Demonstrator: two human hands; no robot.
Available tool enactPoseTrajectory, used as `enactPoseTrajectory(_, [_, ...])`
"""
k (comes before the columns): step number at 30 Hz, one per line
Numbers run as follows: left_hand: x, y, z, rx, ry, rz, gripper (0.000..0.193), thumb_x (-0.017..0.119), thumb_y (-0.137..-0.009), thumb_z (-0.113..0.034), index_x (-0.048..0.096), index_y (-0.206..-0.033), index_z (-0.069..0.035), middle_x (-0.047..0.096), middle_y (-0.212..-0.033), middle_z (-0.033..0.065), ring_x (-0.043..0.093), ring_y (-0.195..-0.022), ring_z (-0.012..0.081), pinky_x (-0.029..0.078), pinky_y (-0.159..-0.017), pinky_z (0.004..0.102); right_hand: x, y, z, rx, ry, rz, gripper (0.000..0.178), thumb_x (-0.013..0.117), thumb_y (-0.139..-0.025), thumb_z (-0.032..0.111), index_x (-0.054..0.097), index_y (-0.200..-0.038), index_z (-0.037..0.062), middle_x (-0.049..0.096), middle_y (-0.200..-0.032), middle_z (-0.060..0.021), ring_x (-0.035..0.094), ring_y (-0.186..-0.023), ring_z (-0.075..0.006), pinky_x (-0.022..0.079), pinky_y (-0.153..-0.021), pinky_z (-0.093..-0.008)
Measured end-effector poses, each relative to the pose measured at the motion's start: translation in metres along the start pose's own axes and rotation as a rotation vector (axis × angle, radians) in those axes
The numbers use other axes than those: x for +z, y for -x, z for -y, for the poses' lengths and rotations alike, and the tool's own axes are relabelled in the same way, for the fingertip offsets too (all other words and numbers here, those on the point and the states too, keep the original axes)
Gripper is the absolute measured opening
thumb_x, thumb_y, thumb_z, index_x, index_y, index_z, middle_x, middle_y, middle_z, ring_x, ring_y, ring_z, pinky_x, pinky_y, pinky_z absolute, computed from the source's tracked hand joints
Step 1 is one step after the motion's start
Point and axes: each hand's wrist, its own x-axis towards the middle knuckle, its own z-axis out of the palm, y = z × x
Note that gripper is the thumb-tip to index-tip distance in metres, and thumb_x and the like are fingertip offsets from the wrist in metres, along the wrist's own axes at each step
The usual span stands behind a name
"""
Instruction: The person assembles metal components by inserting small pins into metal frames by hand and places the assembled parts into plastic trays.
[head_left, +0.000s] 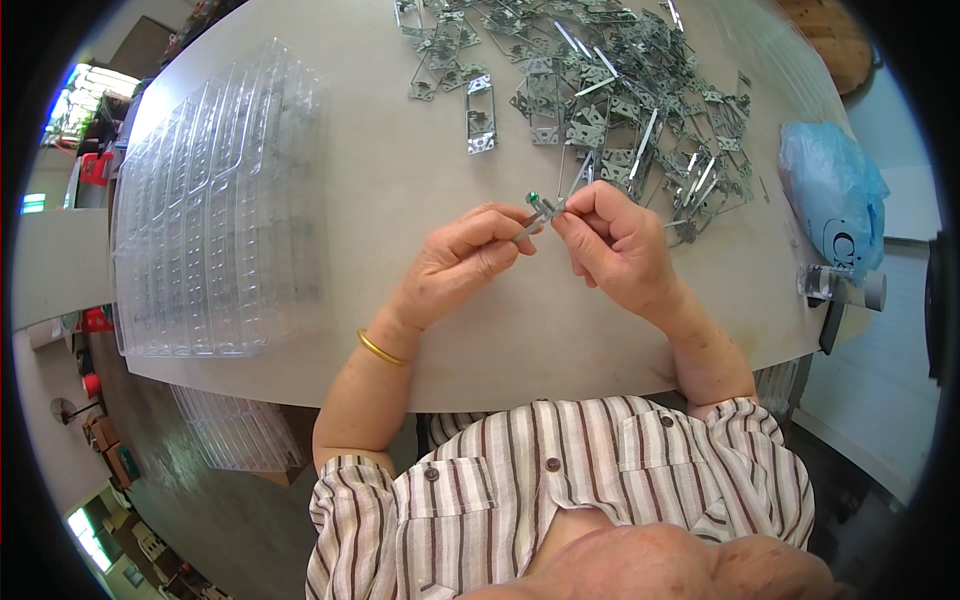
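Observation:
Between my two hands, over the middle of the table, is a small metal bracket (pixel 545 207) with a shiny green spot at its far end. My left hand (pixel 468 252) pinches its near left part between thumb and fingers. On the other side, thumb and forefinger of my right hand (pixel 618 240) close on its right part. Fingertips hide much of its shape. Just beyond my hands spreads a heap of similar flat metal brackets (pixel 620 100), tangled together. One rectangular bracket frame (pixel 481 115) lies apart on the heap's left side.
Stacked clear plastic trays (pixel 215 220) cover the left of the table (pixel 400 180). At the right edge are a blue plastic bag (pixel 832 190) and a clear cylindrical container (pixel 840 285). More clear trays (pixel 235 425) sit below the table's left front edge.

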Motion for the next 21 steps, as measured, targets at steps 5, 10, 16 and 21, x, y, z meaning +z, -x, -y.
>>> enactPoseTrajectory(5, [0.004,-0.001,0.005,0.122,-0.056,-0.056,0.013,0.056,-0.100,-0.003,0.066,-0.108,0.002,0.056,-0.135,0.0116,0.060,-0.103,0.0144,0.051,-0.089,0.0285,-0.007,-0.003,0.002,0.164,-0.033,0.109,0.011,0.061,-0.100,0.014,0.059,-0.095,0.0037,0.059,-0.060,0.0015,0.054,-0.053,-0.0044,0.040,-0.048,-0.0229])
enactPoseTrajectory(10, [0.002,-0.005,0.001,0.159,-0.162,-0.141,0.012,0.055,-0.100,-0.001,0.067,-0.104,0.002,0.055,-0.137,0.0128,0.060,-0.112,0.0175,0.050,-0.096,0.0311,-0.019,-0.005,-0.003,0.108,0.116,0.155,0.012,0.061,-0.101,0.014,0.058,-0.095,0.0036,0.060,-0.063,0.0013,0.056,-0.058,-0.0045,0.041,-0.050,-0.0236])
enactPoseTrajectory(16, [0.000,-0.010,0.007,0.418,-0.815,-0.090,0.013,0.062,-0.091,0.004,0.068,-0.101,-0.001,0.058,-0.134,0.0158,0.055,-0.125,0.0324,0.044,-0.105,0.0397,-0.008,-0.007,-0.012,-0.139,-0.148,-0.076,0.009,0.059,-0.101,0.008,0.058,-0.098,-0.0004,0.068,-0.100,-0.0064,0.063,-0.076,-0.0057,0.056,-0.067,-0.0223])
enactPoseTrajectory(21, [-0.001,-0.009,0.007,0.367,-0.791,-0.281,0.019,0.061,-0.086,0.007,0.069,-0.100,-0.003,0.060,-0.133,0.0164,0.049,-0.134,0.0385,0.042,-0.108,0.0432,0.004,-0.003,-0.017,-0.088,-0.173,0.041,0.007,0.061,-0.100,0.005,0.059,-0.102,-0.0017,0.067,-0.109,-0.0067,0.065,-0.090,-0.0080,0.058,-0.075,-0.0246])
